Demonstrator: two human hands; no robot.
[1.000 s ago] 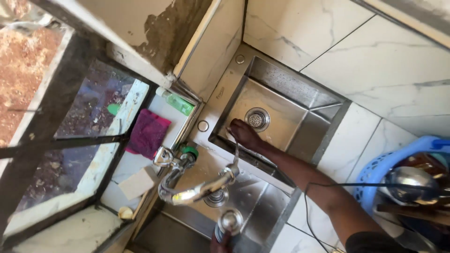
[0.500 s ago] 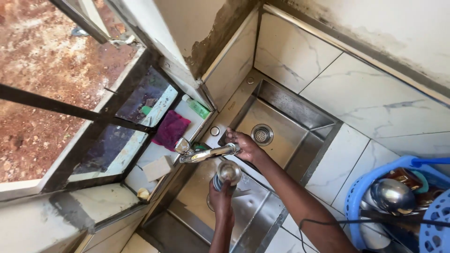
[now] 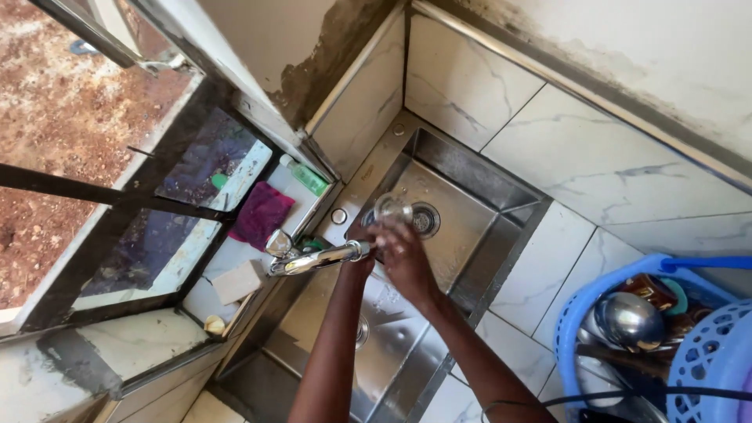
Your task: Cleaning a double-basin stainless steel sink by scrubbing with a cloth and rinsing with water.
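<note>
- Both hands, the left hand (image 3: 362,244) and the right hand (image 3: 405,252), are closed around a clear glass (image 3: 391,209).
- The glass sits above the steel sink (image 3: 478,196), just beyond the tap (image 3: 317,258), near the drain (image 3: 425,219).

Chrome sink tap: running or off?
Cannot tell. No stream shows below the chrome tap; both hands blur around a clear glass under its spout.
</note>
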